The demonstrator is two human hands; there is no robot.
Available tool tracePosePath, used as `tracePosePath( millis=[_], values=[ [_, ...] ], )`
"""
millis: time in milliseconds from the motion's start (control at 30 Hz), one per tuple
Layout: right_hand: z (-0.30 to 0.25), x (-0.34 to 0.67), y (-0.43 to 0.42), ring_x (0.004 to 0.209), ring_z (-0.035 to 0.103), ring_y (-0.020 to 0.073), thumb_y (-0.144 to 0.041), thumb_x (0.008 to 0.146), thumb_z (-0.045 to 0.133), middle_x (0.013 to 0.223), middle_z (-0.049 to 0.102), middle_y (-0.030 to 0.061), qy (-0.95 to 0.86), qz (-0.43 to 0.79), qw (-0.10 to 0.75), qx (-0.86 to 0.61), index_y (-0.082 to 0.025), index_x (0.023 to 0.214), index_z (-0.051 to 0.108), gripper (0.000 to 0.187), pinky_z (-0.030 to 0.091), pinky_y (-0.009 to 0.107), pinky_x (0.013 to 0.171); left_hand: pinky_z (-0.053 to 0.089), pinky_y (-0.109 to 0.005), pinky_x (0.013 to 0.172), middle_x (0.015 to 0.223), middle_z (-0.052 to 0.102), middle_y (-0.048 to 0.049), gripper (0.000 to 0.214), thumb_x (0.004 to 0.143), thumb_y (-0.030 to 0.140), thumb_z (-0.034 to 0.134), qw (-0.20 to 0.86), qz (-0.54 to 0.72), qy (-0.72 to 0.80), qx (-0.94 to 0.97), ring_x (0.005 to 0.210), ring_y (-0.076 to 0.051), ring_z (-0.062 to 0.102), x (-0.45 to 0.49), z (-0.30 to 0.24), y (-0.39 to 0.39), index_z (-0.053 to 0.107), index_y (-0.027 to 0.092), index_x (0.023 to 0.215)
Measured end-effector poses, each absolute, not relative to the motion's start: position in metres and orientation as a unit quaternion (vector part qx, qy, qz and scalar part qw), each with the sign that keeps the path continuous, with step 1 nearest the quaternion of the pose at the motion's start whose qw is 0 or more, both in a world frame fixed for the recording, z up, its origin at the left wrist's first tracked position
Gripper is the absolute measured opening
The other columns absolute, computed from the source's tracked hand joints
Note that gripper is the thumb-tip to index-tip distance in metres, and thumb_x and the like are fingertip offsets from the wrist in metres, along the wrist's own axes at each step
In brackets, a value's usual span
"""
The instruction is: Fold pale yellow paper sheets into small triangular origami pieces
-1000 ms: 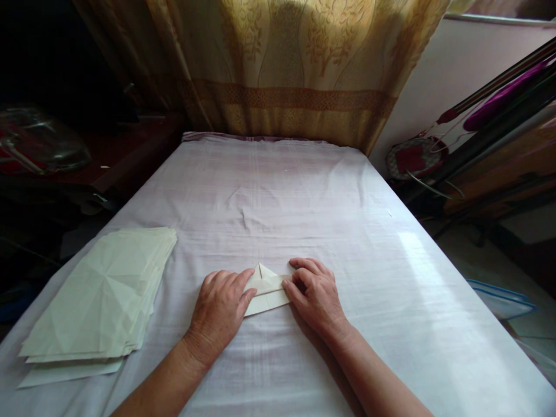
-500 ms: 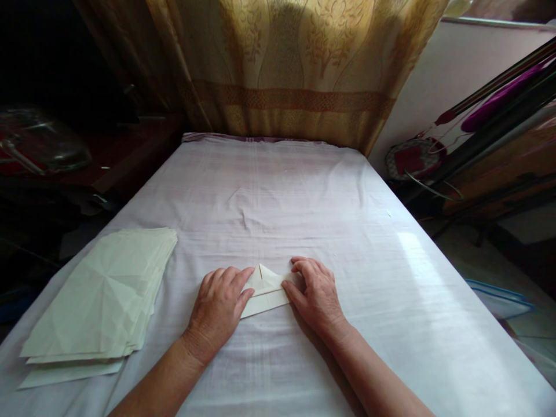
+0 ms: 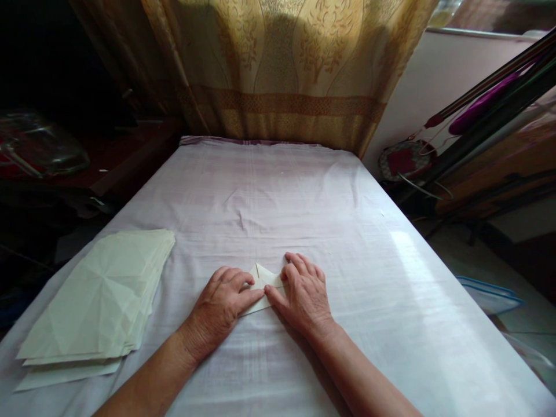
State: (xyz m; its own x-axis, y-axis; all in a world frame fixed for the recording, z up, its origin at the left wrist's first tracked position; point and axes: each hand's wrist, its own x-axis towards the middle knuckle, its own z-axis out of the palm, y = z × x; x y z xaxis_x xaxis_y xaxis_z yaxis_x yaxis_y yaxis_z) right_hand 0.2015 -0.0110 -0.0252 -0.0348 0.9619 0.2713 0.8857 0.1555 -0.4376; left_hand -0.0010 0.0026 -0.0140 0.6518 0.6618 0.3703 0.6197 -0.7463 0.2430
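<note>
A small folded piece of pale paper (image 3: 262,281) lies on the white cloth (image 3: 304,202) near the front middle. My left hand (image 3: 219,310) lies over its left part, fingers flat and pressing down. My right hand (image 3: 304,296) covers its right part, fingers stretched over it, thumb tip almost meeting the left thumb. Only the pointed top and a strip of the paper show between the hands.
A stack of creased pale paper sheets (image 3: 98,298) sits at the front left of the cloth. A gold patterned curtain (image 3: 282,63) hangs behind the far edge. Dark furniture stands left; rods and a round red object (image 3: 402,161) stand right.
Both hands have closed in toward each other over the folded paper, so less of it shows now. The right hand slid left; the view shifted slightly.
</note>
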Motion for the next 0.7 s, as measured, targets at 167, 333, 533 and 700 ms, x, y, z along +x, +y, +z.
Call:
tracePosePath(
  millis=[167, 333, 533, 700],
  values=[
    [-0.029, 0.207, -0.010, 0.131, 0.046, 0.0343, -0.033, 0.080, 0.068, 0.135, 0.059, 0.0116, -0.709, 0.099, 0.272, -0.643, -0.023, 0.081, 0.059, 0.013, 0.033, 0.054, 0.103, 0.040, -0.036, 0.093, 0.098, 0.064, -0.0017, 0.023, 0.093, 0.018, 0.060, 0.018, 0.207, 0.348, 0.914, 0.094, -0.019, 0.054, -0.002, -0.015, 0.003, 0.070, 0.030, 0.110],
    [-0.031, 0.221, -0.007, 0.131, 0.047, 0.0315, -0.024, 0.081, 0.066, 0.134, 0.062, 0.0064, -0.706, 0.129, 0.273, -0.641, -0.025, 0.080, 0.064, 0.003, 0.034, 0.053, 0.104, 0.040, -0.037, 0.093, 0.095, 0.063, -0.0018, 0.022, 0.095, 0.018, 0.057, -0.016, 0.199, 0.321, 0.926, 0.092, -0.019, 0.052, -0.004, -0.014, 0.004, 0.069, 0.028, 0.110],
    [-0.035, 0.228, -0.006, 0.131, 0.048, 0.0314, -0.020, 0.081, 0.064, 0.132, 0.064, 0.0065, -0.699, 0.138, 0.294, -0.637, -0.024, 0.078, 0.067, 0.006, 0.035, 0.055, 0.104, 0.041, -0.037, 0.094, 0.096, 0.064, -0.0021, 0.026, 0.094, 0.016, 0.056, -0.009, 0.186, 0.316, 0.930, 0.093, -0.019, 0.053, -0.019, -0.012, 0.001, 0.068, 0.030, 0.114],
    [-0.038, 0.231, -0.005, 0.129, 0.050, 0.0299, -0.019, 0.080, 0.062, 0.128, 0.066, 0.0063, -0.702, 0.140, 0.311, -0.624, -0.024, 0.078, 0.068, 0.008, 0.035, 0.054, 0.106, 0.042, -0.038, 0.095, 0.097, 0.064, -0.0026, 0.027, 0.095, 0.016, 0.054, -0.017, 0.181, 0.322, 0.929, 0.094, -0.019, 0.054, -0.034, -0.011, -0.003, 0.069, 0.030, 0.112]
  ],
)
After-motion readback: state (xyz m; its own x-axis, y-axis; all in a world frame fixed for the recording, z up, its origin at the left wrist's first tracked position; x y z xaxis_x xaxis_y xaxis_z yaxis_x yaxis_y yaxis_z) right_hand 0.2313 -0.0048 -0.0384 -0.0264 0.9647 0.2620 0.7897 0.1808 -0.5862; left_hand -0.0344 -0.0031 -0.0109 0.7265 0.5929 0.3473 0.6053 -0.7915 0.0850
